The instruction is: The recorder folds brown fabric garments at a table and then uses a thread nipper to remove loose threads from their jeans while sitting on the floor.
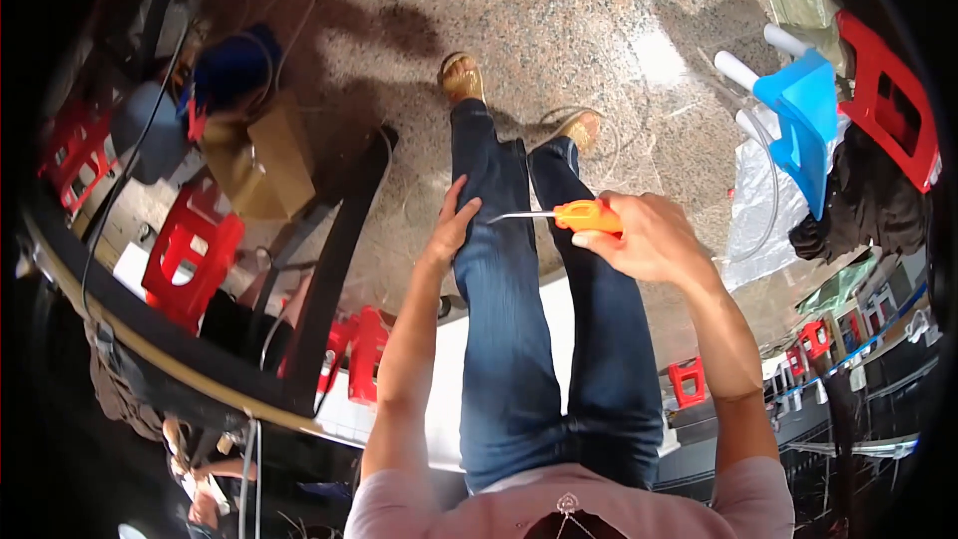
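Observation:
My right hand (649, 238) is closed around the orange handle of a hand tool (589, 216). Its thin metal shaft points left and bends slightly down at the tip, over the lower leg of my dark blue jeans (504, 284). I cannot tell the tool's exact kind. On the outer side of that same leg rests my left hand (452, 227), fingers stretched along the denim and holding nothing. Both feet, in tan sandals (461, 78), stand apart on the floor.
Left of me stand a dark-framed table (334, 269), an open cardboard box (261, 160) and red stools (190, 255). To the right are a blue piece with white legs (798, 115), another red stool (893, 105), clear plastic sheeting (753, 200) and dark cloth (868, 200). Another person (205, 484) is at lower left.

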Motion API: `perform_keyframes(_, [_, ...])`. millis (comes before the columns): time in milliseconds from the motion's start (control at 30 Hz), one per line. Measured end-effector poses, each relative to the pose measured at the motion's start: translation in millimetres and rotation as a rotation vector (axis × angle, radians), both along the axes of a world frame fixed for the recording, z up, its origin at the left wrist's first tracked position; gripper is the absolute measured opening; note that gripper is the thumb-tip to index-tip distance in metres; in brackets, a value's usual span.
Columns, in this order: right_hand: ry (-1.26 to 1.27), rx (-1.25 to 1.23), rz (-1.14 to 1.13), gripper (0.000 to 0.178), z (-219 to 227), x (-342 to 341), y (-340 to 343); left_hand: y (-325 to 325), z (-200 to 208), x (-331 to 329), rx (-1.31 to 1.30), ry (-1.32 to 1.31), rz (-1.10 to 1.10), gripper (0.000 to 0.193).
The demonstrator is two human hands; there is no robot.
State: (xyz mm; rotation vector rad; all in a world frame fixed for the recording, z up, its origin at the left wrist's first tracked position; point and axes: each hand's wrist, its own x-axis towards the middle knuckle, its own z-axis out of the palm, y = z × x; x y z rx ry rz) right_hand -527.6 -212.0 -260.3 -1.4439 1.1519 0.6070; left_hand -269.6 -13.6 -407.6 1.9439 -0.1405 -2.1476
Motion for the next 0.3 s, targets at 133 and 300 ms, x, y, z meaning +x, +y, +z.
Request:
perform_keyframes(133, [0.129,-0.093,0.143,0.038,76,-3,-5,79,98,-18,0.378,0.097,0.545,0.07])
perform_keyframes(300, [-0.035,0.083,0.375,0.047,153,-23,5,141,95,-46,0.237,0.263,0.538,0.095])
